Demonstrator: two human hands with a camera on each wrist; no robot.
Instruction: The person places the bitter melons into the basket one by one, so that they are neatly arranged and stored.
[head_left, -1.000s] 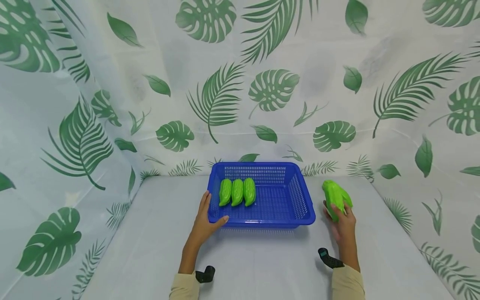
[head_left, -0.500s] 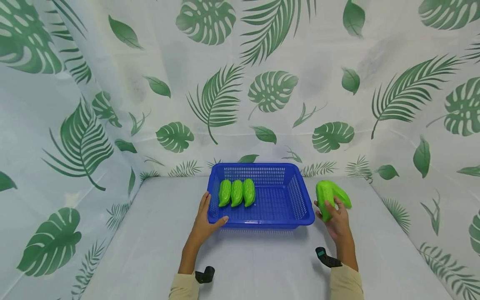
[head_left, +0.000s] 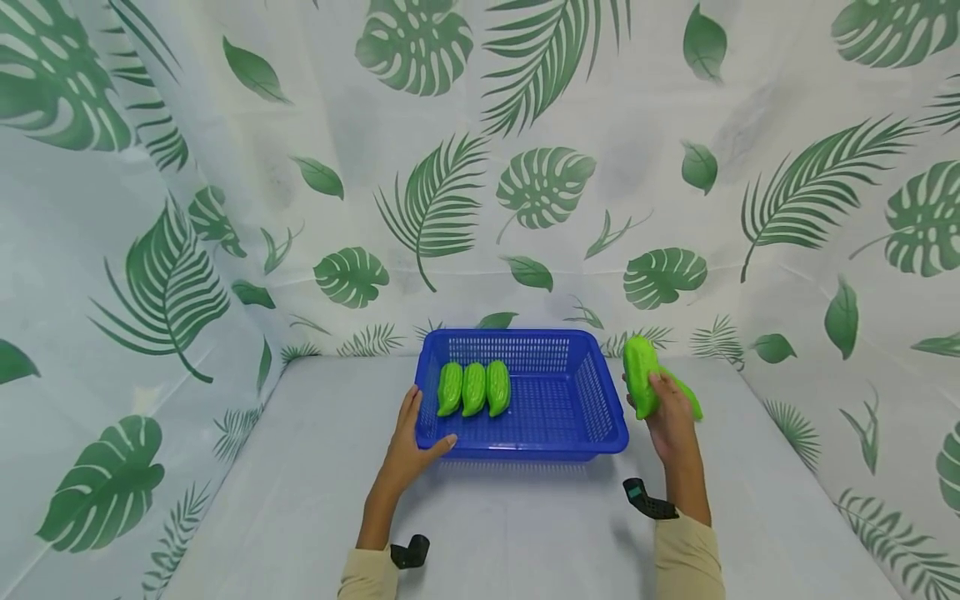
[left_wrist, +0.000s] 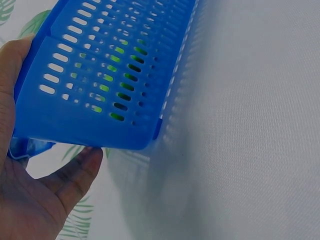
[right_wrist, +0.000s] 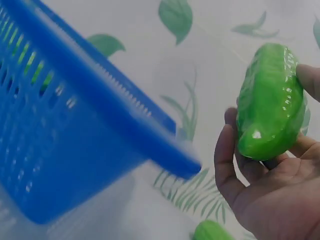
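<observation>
My right hand [head_left: 671,417] grips a bright green, glossy, bumpy bitter melon [head_left: 640,375], raised just right of a blue plastic basket [head_left: 555,452]. The right wrist view shows thumb and fingers round this bitter melon [right_wrist: 270,105]. A second bitter melon [head_left: 692,404] lies on the table behind that hand, partly hidden. Inside the basket, three bitter melons [head_left: 474,389] stand side by side at the left. My left hand [head_left: 405,450] touches the basket's near left corner, fingers stretched along the left side and thumb at the front rim. In the left wrist view the fingertips meet the basket wall [left_wrist: 100,125].
The basket's right part shows its bare mesh floor [head_left: 551,408]. A white-covered table [head_left: 510,533] surrounds it. Behind and at both sides rise white sheets with green leaf print [head_left: 480,200]. Each wrist wears a black camera mount [head_left: 648,500].
My right hand has lifted the bitter melon up and left, toward the basket's right rim, away from the second one on the table. The left hand and basket hold still.
</observation>
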